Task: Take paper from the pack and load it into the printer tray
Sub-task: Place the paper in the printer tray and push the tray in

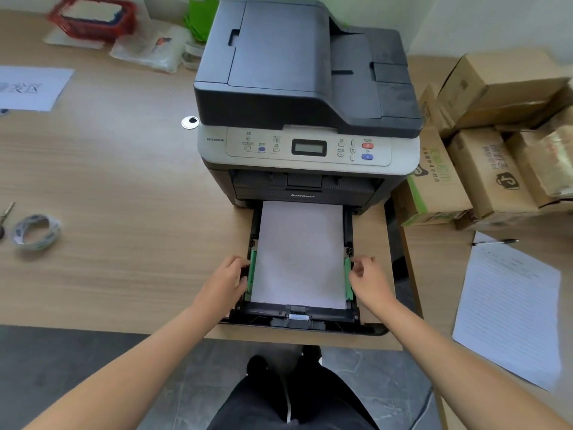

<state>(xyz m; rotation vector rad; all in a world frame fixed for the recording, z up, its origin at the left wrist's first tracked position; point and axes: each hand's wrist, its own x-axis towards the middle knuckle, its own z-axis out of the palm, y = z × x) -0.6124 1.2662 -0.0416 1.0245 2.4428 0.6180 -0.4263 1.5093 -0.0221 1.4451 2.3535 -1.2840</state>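
Paper stack [299,256] flat in pulled-out tray [305,319], frame centre. Left hand [228,279] curled on left green guide [251,271]; right hand [366,276] loosely pinching right green guide [348,276]. Paper light, floppy, slippery; handle by side edges.

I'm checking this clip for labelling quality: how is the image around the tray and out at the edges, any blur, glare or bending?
Head view: the paper in the tray and both hands, left hand and right hand, are sharp under soft, even light with faint shadows; no strong glare; the desk edge bows from the wide lens; the basket and boxes at the corners are smeared.
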